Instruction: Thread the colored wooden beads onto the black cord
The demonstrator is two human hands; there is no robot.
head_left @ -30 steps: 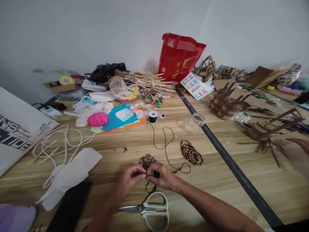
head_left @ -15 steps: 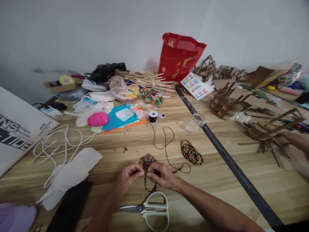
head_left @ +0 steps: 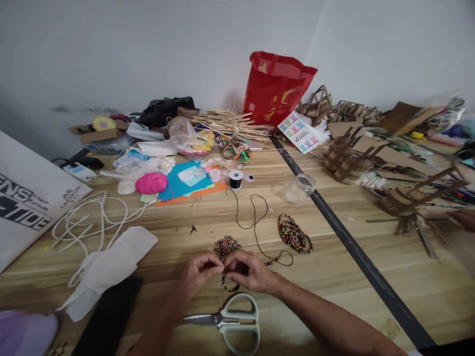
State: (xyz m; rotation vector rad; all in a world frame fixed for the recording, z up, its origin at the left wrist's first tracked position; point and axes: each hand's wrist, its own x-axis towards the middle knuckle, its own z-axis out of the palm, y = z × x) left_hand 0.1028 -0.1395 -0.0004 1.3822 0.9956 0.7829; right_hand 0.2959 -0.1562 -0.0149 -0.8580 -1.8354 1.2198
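My left hand (head_left: 202, 271) and my right hand (head_left: 248, 269) meet fingertip to fingertip, both pinched closed. Below the fingers hangs a small curve of beaded cord (head_left: 230, 289), whose ends run up into the pinch; the exact grip is hidden. Just beyond my hands lies a pile of small multicoloured beads (head_left: 227, 244). Pale-handled scissors (head_left: 240, 316) rest on the table close to my wrists. A thin black cord (head_left: 255, 222), threaded with a few beads near my right hand, winds from a black-cord spool (head_left: 235, 180).
Coiled bead strands (head_left: 294, 233) lie right of the pile, below a clear jar (head_left: 300, 189). Pink yarn (head_left: 151, 183), white cable (head_left: 100, 212) and paper (head_left: 111, 264) sit left. A red bag (head_left: 274, 91) stands behind. Woven baskets (head_left: 404, 198) and another person's blurred hand (head_left: 463, 217) are right.
My hands stay together with only slight finger movement, and the beaded curve below them shifts a little upward. At the far right, the other person's hand has drawn back toward the edge.
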